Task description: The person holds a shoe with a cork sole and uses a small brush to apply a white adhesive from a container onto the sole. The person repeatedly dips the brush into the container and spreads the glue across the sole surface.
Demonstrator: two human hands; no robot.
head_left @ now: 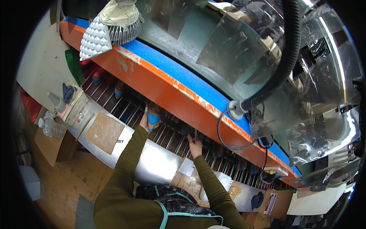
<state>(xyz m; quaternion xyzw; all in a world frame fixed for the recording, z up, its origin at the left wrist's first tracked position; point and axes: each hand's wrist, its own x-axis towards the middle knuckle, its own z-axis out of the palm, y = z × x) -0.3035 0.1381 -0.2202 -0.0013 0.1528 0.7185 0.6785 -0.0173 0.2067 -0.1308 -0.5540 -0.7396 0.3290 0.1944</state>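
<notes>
My left hand is at the metal rods below the orange beam. Its fingers are closed against the side of a rounded, shoe-like piece, blue and orange with a brown top. My right hand reaches in under the beam farther right. Its fingertips are in shadow beside a thin upright strip and a dark blue piece. Whether it grips either one cannot be made out. More blue and brown pieces sit on the rods to the left.
A long orange beam with a blue top crosses above the rods. A black corrugated hose and a lamp with a finned head hang over it. Cardboard lies on the curved metal ledge. A clear plastic bottle stands left.
</notes>
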